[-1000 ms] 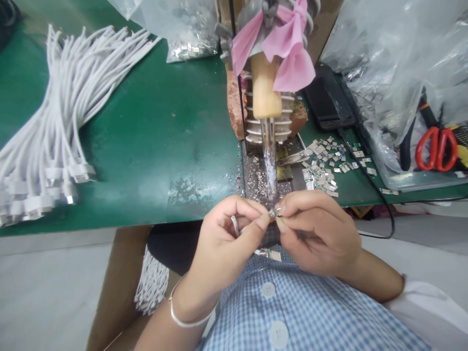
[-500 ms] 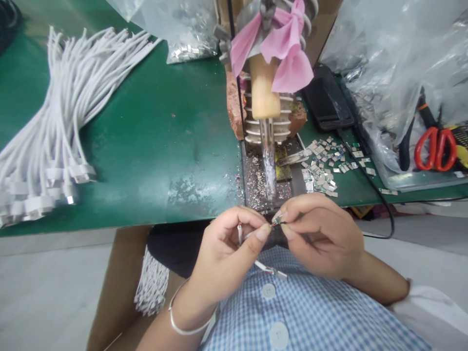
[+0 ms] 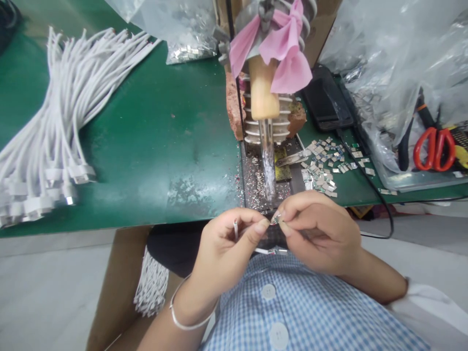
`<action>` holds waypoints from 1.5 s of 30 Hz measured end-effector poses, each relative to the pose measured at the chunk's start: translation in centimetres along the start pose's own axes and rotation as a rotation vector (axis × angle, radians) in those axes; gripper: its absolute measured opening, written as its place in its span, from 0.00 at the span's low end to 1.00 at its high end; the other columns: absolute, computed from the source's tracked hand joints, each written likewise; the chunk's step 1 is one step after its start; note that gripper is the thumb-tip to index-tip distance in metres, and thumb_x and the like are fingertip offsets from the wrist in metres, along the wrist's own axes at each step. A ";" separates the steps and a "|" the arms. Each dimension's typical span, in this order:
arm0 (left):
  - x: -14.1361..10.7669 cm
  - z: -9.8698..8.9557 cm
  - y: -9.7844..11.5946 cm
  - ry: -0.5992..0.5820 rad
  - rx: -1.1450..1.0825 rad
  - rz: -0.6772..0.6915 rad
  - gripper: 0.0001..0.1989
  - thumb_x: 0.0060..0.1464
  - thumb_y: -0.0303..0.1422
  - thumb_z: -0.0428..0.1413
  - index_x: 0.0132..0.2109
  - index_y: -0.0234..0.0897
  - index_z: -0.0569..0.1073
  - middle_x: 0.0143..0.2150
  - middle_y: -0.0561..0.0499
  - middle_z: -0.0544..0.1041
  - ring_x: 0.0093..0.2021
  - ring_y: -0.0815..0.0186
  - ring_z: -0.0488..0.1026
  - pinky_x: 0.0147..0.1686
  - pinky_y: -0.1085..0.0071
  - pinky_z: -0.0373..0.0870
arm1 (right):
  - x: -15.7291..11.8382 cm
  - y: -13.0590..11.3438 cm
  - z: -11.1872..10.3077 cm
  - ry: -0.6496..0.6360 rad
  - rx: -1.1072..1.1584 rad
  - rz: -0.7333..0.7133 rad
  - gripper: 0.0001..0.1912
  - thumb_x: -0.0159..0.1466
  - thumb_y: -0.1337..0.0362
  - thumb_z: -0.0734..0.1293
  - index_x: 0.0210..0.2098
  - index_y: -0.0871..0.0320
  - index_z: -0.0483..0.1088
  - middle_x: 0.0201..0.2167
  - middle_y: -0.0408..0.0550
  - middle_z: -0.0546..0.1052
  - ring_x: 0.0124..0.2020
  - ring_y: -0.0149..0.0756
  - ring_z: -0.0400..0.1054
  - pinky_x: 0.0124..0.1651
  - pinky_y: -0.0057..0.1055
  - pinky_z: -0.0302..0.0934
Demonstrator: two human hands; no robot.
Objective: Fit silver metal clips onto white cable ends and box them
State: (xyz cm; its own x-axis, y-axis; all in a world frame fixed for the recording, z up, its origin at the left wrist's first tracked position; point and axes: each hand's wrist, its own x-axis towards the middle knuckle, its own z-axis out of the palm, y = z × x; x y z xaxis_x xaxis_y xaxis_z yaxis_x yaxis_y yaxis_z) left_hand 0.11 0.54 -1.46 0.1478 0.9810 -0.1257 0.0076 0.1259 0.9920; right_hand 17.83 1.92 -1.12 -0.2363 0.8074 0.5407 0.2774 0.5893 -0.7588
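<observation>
While gripping cables (image 3: 236, 231) in the left hand (image 3: 226, 248) and a connector (image 3: 275, 219) in the right hand (image 3: 318, 233), apparently had one end (image 3: 281, 252) fitted, lower centre; had unused boards (image 3: 321, 179) right of centre.

Cable bundle (image 3: 71, 97) lay on the table (image 3: 153, 141) at left. Soldering iron (image 3: 264, 95) stood over the tray (image 3: 299, 180), beyond the left hand (image 3: 228, 246) and right hand (image 3: 321, 234). Loose connectors (image 3: 321, 179) lay right, phone (image 3: 331, 105) behind, scissors (image 3: 431, 155) farther right.
</observation>
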 end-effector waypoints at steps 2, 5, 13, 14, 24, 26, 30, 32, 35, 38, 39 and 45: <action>0.1 0.0 0.0 0.011 -0.013 -0.012 0.03 0.56 0.31 0.61 0.33 0.41 0.77 0.25 0.58 0.76 0.24 0.76 0.69 0.25 0.85 0.67 | 0.1 0.0 0.0 -0.003 -0.046 -0.022 0.09 0.56 0.79 0.65 0.28 0.58 0.66 0.31 0.45 0.73 0.33 0.30 0.72 0.37 0.28 0.70; 0.4 0.0 0.0 0.014 -0.018 -0.021 0.04 0.56 0.31 0.61 0.32 0.41 0.77 0.24 0.58 0.75 0.24 0.76 0.69 0.25 0.85 0.67 | 0.2 0.0 0.1 -0.009 -0.114 -0.057 0.10 0.57 0.78 0.65 0.29 0.58 0.66 0.31 0.45 0.73 0.34 0.30 0.72 0.38 0.28 0.71; 0.9 -0.1 0.5 0.025 -0.002 -0.001 0.03 0.55 0.30 0.61 0.32 0.41 0.78 0.25 0.58 0.76 0.24 0.76 0.68 0.25 0.84 0.66 | 0.5 0.2 0.3 0.008 -0.159 -0.094 0.09 0.58 0.78 0.65 0.30 0.58 0.66 0.32 0.46 0.73 0.36 0.31 0.71 0.40 0.29 0.70; 0.9 -0.1 0.6 0.029 -0.001 0.003 0.03 0.55 0.30 0.61 0.32 0.41 0.78 0.25 0.58 0.76 0.24 0.76 0.68 0.25 0.84 0.66 | 0.6 0.1 0.3 0.014 -0.162 -0.100 0.09 0.58 0.79 0.65 0.29 0.59 0.66 0.32 0.46 0.73 0.35 0.31 0.71 0.40 0.29 0.70; 1.0 0.1 1.0 0.063 0.020 0.024 0.03 0.54 0.28 0.62 0.31 0.40 0.78 0.25 0.57 0.76 0.23 0.75 0.67 0.23 0.82 0.65 | 0.9 -0.1 0.1 0.010 -0.149 -0.083 0.09 0.59 0.78 0.65 0.30 0.57 0.67 0.31 0.45 0.74 0.35 0.32 0.71 0.39 0.32 0.71; 1.0 0.1 1.0 0.064 0.019 0.022 0.03 0.53 0.28 0.62 0.31 0.39 0.78 0.24 0.56 0.76 0.23 0.74 0.67 0.23 0.82 0.66 | 1.0 -0.1 0.1 0.001 -0.144 -0.087 0.10 0.59 0.78 0.65 0.30 0.56 0.67 0.31 0.45 0.74 0.35 0.33 0.71 0.39 0.32 0.71; 0.9 0.1 1.1 0.063 0.027 0.023 0.03 0.53 0.29 0.62 0.31 0.38 0.78 0.24 0.55 0.76 0.23 0.73 0.68 0.23 0.80 0.66 | 0.9 0.0 0.0 -0.001 -0.135 -0.099 0.10 0.58 0.78 0.65 0.31 0.56 0.67 0.31 0.45 0.74 0.35 0.32 0.72 0.39 0.32 0.72; 0.8 0.0 1.0 0.041 0.042 0.023 0.04 0.54 0.29 0.62 0.30 0.38 0.77 0.24 0.55 0.75 0.23 0.73 0.69 0.23 0.80 0.67 | 0.7 0.1 0.0 -0.005 -0.116 -0.116 0.10 0.58 0.79 0.65 0.31 0.57 0.67 0.32 0.45 0.74 0.36 0.32 0.72 0.40 0.32 0.73; 0.6 -0.2 0.8 0.004 0.061 0.020 0.06 0.56 0.30 0.61 0.30 0.38 0.77 0.23 0.56 0.75 0.23 0.73 0.69 0.22 0.80 0.67 | 0.4 0.3 0.0 -0.020 -0.077 -0.141 0.11 0.57 0.80 0.65 0.31 0.58 0.67 0.32 0.46 0.73 0.35 0.32 0.71 0.42 0.32 0.73; 0.5 -0.3 0.7 -0.011 0.074 0.014 0.06 0.56 0.30 0.60 0.30 0.39 0.76 0.23 0.56 0.74 0.23 0.74 0.69 0.22 0.81 0.66 | 0.3 0.5 0.0 -0.025 -0.062 -0.140 0.11 0.57 0.80 0.65 0.31 0.58 0.67 0.32 0.46 0.73 0.35 0.31 0.71 0.42 0.32 0.73; 0.5 -0.3 0.6 -0.017 0.079 0.014 0.06 0.56 0.30 0.60 0.30 0.39 0.76 0.23 0.56 0.74 0.23 0.74 0.68 0.23 0.81 0.66 | 0.3 0.5 0.0 -0.025 -0.061 -0.141 0.11 0.57 0.80 0.65 0.31 0.58 0.67 0.32 0.45 0.73 0.35 0.31 0.71 0.42 0.32 0.73; 0.3 -0.2 0.5 0.016 0.103 0.058 0.05 0.58 0.30 0.59 0.33 0.40 0.75 0.24 0.57 0.75 0.22 0.74 0.67 0.22 0.82 0.65 | 0.4 0.3 -0.1 -0.023 -0.089 -0.089 0.09 0.58 0.78 0.65 0.30 0.58 0.67 0.32 0.46 0.74 0.35 0.31 0.72 0.39 0.31 0.73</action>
State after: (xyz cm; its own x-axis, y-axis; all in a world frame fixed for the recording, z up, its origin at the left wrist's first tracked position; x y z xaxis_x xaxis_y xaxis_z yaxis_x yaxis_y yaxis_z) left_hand 0.01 0.97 -0.99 0.1347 0.9886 -0.0669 0.1014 0.0534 0.9934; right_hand 17.94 2.39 -1.06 -0.2846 0.7513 0.5955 0.3358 0.6599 -0.6721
